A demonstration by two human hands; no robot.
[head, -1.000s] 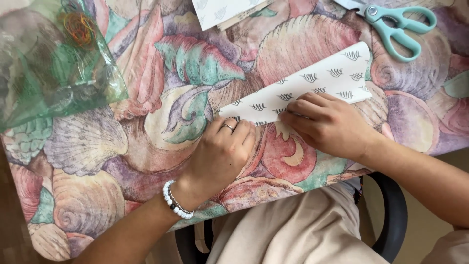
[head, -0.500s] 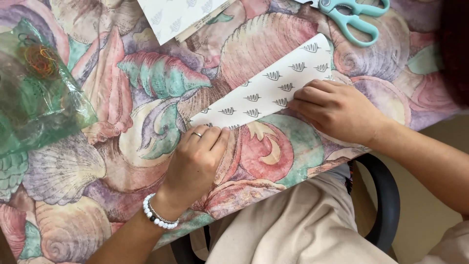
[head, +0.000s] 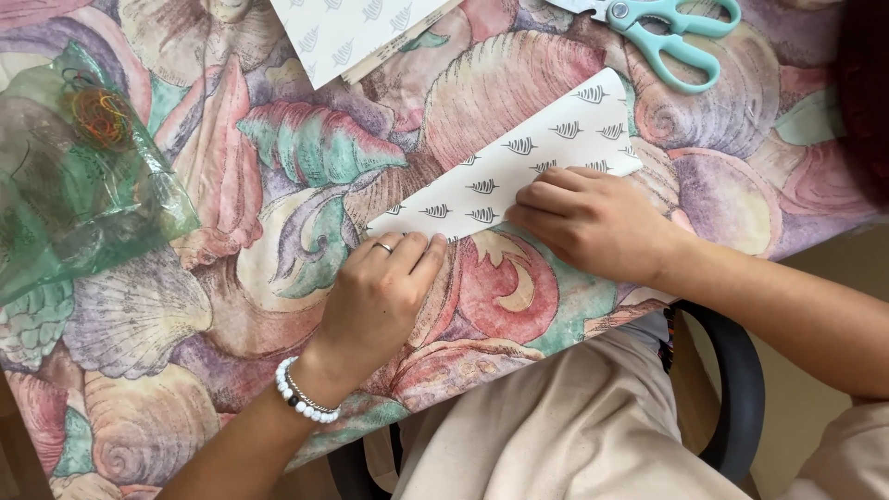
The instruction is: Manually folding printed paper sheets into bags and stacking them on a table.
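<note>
Paper (head: 528, 162) with small leaf prints is lying folded on the counter (head: 306, 157). Left hand (head: 380, 296) is pressing its lower corner with flat fingers, not gripping. Right hand (head: 593, 222) is pressing the fold, fingers flat together. Scissors (head: 676, 32) are lying near, above.

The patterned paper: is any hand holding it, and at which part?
Neither grips it. The left hand and right hand press the patterned paper flat along its lower folded edge.
</note>
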